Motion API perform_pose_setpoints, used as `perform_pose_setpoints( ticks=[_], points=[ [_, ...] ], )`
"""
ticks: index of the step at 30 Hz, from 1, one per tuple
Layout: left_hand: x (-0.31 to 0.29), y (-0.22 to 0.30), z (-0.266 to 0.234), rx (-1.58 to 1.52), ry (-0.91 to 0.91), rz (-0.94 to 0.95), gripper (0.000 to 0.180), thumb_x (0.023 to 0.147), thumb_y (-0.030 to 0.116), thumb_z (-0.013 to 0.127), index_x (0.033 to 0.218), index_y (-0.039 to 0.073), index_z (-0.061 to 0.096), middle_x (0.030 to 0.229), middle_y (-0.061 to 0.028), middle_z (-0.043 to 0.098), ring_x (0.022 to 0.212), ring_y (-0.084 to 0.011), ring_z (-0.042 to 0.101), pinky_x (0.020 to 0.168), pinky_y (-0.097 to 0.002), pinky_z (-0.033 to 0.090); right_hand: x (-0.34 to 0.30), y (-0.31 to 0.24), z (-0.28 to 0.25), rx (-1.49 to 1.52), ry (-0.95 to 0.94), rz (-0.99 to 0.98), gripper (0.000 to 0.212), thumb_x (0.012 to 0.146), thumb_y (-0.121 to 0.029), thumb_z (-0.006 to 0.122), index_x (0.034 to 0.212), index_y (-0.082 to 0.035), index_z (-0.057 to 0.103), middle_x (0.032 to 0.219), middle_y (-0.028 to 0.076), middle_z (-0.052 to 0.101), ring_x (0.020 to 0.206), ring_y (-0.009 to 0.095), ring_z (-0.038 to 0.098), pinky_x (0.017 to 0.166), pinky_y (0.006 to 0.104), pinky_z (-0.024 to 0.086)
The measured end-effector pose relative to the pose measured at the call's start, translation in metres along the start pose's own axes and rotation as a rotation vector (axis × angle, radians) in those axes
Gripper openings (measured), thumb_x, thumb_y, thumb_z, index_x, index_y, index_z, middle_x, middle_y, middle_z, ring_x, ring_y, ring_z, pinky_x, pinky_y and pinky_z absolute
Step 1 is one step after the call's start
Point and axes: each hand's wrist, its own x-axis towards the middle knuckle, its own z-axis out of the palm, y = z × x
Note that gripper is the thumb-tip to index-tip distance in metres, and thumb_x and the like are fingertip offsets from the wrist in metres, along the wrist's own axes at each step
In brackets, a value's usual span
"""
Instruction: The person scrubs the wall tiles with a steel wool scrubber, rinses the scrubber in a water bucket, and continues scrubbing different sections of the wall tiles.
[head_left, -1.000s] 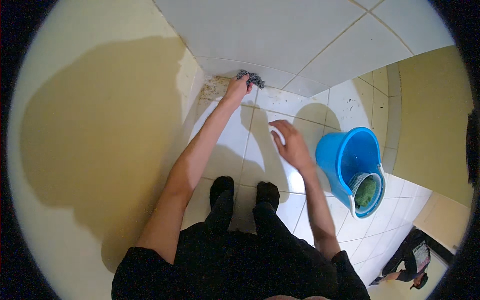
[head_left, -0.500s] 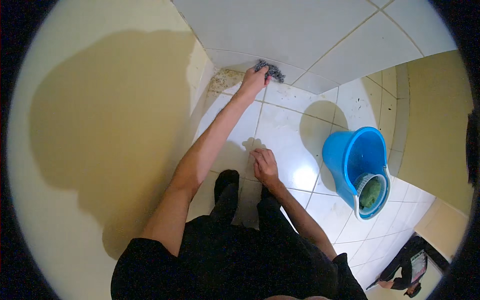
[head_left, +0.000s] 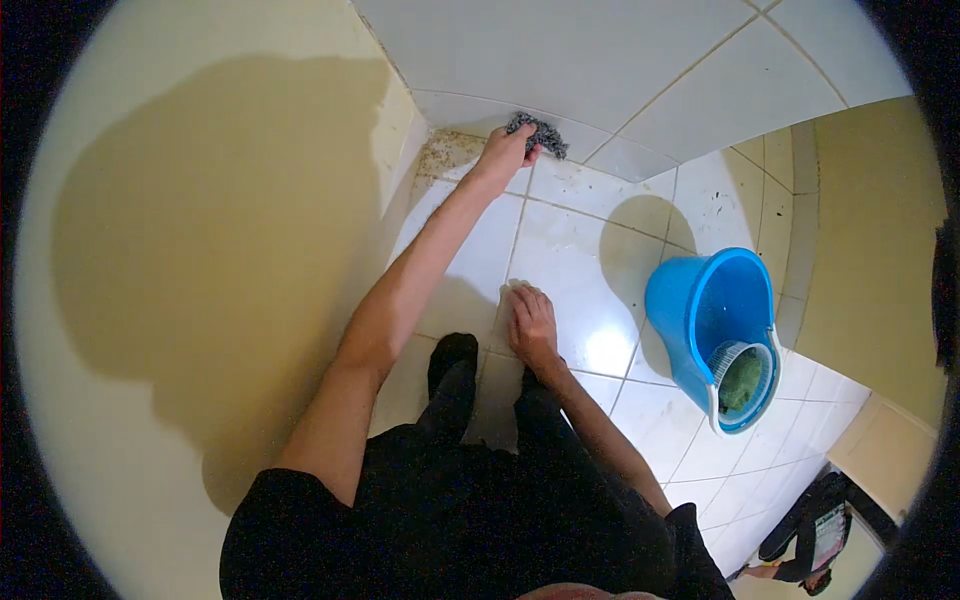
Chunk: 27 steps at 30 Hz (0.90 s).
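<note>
A curly dark-grey scouring pad [head_left: 541,138] is being gripped by the left hand [head_left: 508,151] at the white tiled skirting [head_left: 465,112]; the right hand [head_left: 533,322], fingers loosely bent, is now being held nearer the body.

- A yellowish left wall [head_left: 120,120] bears a broad shadow [head_left: 230,230].
- Pale tiles with beige grout cover the far wall [head_left: 600,70].
- The white tiled floor [head_left: 570,235] shows brown specks [head_left: 445,152] in the corner and a bright glare [head_left: 608,350].
- Another yellowish wall [head_left: 875,250] stands at right.
</note>
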Motion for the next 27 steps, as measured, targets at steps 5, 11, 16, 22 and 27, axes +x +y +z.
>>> perform_pose_setpoints(
  ticks=[5, 11, 16, 22, 27],
  points=[
    [0.004, -0.013, -0.014, -0.002, 0.052, -0.033, 0.022, 0.098, 0.020, 0.058, 0.100, -0.002, 0.060, 0.089, -0.0095, 0.062, 0.071, -0.0139, 0.059, 0.061, -0.0245, 0.052, -0.004, -0.010, 0.010, -0.087, -0.072, 0.058, 0.054, 0.082, -0.009, 0.061, 0.135, -0.001, 0.051, 0.140, 0.020, 0.049, 0.134, 0.039, 0.043, 0.116, 0.0532, 0.032],
    [0.000, 0.004, -0.006, 0.038, -0.020, -0.024, 0.026, 0.099, 0.021, 0.058, 0.104, -0.004, 0.060, 0.094, -0.0089, 0.062, 0.073, -0.0139, 0.060, 0.062, -0.0242, 0.053, -0.003, -0.006, 0.008, -0.126, -0.102, 0.028, 0.055, 0.083, -0.013, 0.060, 0.136, 0.001, 0.050, 0.141, 0.020, 0.047, 0.135, 0.039, 0.041, 0.117, 0.0533, 0.029],
    [0.007, -0.011, -0.003, -0.034, 0.116, -0.030, 0.023, 0.097, 0.020, 0.059, 0.090, -0.002, 0.062, 0.082, -0.0079, 0.065, 0.065, -0.0137, 0.061, 0.052, -0.0273, 0.048, -0.009, -0.001, 0.017, -0.138, -0.114, 0.005, 0.054, 0.083, -0.013, 0.060, 0.135, 0.002, 0.050, 0.140, 0.021, 0.048, 0.136, 0.039, 0.041, 0.117, 0.0536, 0.029],
    [0.017, -0.018, -0.005, 0.028, -0.018, -0.019, 0.019, 0.098, 0.017, 0.059, 0.099, -0.001, 0.063, 0.094, -0.0069, 0.063, 0.073, -0.0131, 0.060, 0.060, -0.0247, 0.052, -0.004, -0.002, 0.010, -0.222, -0.130, -0.026, 0.051, 0.081, -0.014, 0.061, 0.129, 0.002, 0.054, 0.137, 0.020, 0.051, 0.136, 0.037, 0.043, 0.117, 0.0547, 0.029],
    [0.022, -0.029, -0.008, -0.067, 0.185, -0.090, 0.014, 0.096, 0.016, 0.061, 0.096, 0.002, 0.059, 0.092, -0.0068, 0.062, 0.070, -0.0132, 0.059, 0.058, -0.0262, 0.052, -0.001, -0.004, 0.010, -0.233, -0.150, -0.027, 0.050, 0.081, -0.016, 0.061, 0.127, 0.001, 0.056, 0.137, 0.017, 0.052, 0.135, 0.036, 0.043, 0.117, 0.0562, 0.028]
  ],
)
